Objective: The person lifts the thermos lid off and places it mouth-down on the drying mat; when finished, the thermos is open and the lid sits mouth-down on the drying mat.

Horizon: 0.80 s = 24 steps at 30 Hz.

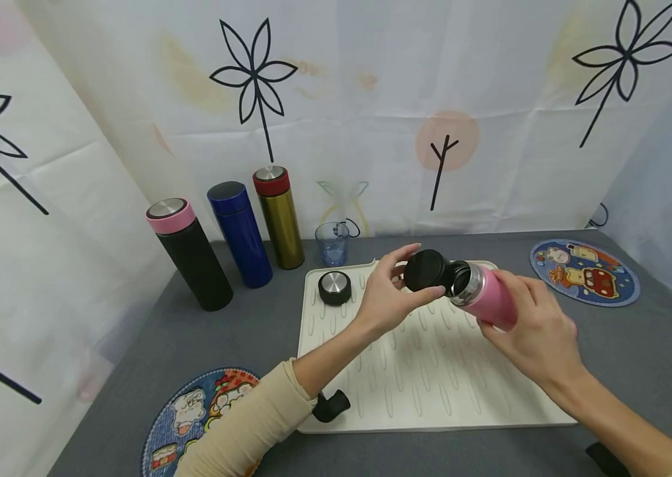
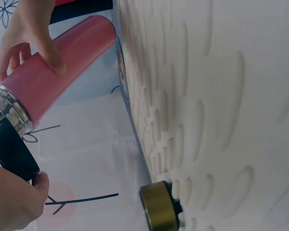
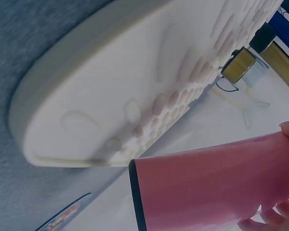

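My right hand (image 1: 535,331) grips a pink thermos bottle (image 1: 493,299) around its body, tilted above the white mat. Its steel neck (image 1: 471,285) is uncovered and points to the left, toward my other hand. Between thumb and fingers, my left hand (image 1: 392,291) holds a round black lid (image 1: 425,270) right at the bottle's mouth; whether they touch, I cannot tell. In the left wrist view the lid (image 2: 14,151) overlaps the steel neck (image 2: 12,110). The right wrist view shows the bottle's dark-rimmed base (image 3: 137,197) and part of the gripping fingers.
On the ribbed white mat (image 1: 431,391) sits a small black cap with a silver top (image 1: 334,288). Behind stand a black bottle (image 1: 195,265), a blue bottle (image 1: 243,238), a gold bottle (image 1: 282,228) and a glass (image 1: 332,246). Patterned round mats (image 1: 584,273) lie at both sides.
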Tool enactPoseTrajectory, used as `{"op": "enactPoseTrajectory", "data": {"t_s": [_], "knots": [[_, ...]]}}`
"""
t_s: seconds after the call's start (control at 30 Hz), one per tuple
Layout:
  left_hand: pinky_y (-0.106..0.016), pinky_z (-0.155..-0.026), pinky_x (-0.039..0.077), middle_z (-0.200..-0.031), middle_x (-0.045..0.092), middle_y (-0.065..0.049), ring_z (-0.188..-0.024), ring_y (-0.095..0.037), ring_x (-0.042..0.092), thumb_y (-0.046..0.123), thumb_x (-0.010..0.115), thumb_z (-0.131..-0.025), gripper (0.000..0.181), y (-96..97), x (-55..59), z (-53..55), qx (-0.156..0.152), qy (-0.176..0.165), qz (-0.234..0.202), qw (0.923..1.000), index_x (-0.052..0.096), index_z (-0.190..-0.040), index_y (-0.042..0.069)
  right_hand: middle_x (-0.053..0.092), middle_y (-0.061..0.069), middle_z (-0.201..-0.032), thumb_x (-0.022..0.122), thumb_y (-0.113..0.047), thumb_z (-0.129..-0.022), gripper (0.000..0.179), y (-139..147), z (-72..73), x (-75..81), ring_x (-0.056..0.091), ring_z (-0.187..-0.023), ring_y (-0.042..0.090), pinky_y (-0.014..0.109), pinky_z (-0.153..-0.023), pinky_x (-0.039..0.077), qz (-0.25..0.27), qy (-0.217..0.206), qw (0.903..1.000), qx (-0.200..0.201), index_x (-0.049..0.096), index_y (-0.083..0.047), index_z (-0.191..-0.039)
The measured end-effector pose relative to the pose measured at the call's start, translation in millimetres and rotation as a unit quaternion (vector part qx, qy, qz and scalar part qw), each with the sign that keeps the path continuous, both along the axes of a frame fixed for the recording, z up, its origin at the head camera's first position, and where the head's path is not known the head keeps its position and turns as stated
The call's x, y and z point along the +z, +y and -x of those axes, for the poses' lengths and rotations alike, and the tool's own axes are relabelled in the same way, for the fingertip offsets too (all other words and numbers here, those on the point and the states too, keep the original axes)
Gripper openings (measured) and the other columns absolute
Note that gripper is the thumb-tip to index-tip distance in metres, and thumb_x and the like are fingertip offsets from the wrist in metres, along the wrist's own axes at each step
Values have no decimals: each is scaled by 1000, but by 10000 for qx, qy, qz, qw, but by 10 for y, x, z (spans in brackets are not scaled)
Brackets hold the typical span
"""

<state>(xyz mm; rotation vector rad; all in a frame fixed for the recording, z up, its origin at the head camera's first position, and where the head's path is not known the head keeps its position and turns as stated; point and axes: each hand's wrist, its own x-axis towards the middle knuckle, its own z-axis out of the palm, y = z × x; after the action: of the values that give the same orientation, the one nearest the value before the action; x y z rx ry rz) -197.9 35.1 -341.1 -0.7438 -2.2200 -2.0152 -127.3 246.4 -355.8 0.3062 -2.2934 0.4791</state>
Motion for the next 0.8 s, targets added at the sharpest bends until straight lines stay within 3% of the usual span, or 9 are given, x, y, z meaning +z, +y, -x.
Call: {"op": "enactPoseTrajectory", "data": {"t_s": [0.27,0.47,0.63,0.73,0.8], "knots": [[-31,-96,44,-128,52,1,-116,-17,51,13,83,-74,71,70,-177,94,180,61,81,9998,50,-137,15,52,26,-107,86,-8,-53,83,175,-6,14,53,-90,43,69,-64,44,406,-87,9990,-151,51,-5,-127],[-25,-87,48,-126,53,0,-110,-18,56,12,83,-73,70,151,-301,207,187,12,278,9994,51,-136,18,52,26,-112,87,-7,-52,89,319,19,46,50,-97,43,68,-67,42,910,-172,9950,-375,48,-3,-132],[-26,-87,47,-128,52,-4,-110,-19,55,14,84,-73,72,225,-360,253,275,168,613,9976,50,-137,17,52,26,-112,86,-7,-52,93,425,36,65,48,-100,43,63,-69,40,1200,-204,9907,-604,46,-4,-136],[-26,-88,46,-128,52,-6,-111,-21,55,15,84,-73,73,267,-384,274,364,285,805,9957,49,-138,16,54,25,-113,86,-6,-53,91,487,47,87,48,-101,42,55,-70,39,1335,-147,9884,-704,47,-3,-136],[-26,-86,48,-127,53,-6,-110,-22,56,16,84,-73,73,290,-395,290,415,295,858,9950,49,-138,16,54,25,-114,86,-5,-54,91,528,49,107,49,-101,41,39,-75,42,1445,-165,9860,-816,47,-4,-136]]}}
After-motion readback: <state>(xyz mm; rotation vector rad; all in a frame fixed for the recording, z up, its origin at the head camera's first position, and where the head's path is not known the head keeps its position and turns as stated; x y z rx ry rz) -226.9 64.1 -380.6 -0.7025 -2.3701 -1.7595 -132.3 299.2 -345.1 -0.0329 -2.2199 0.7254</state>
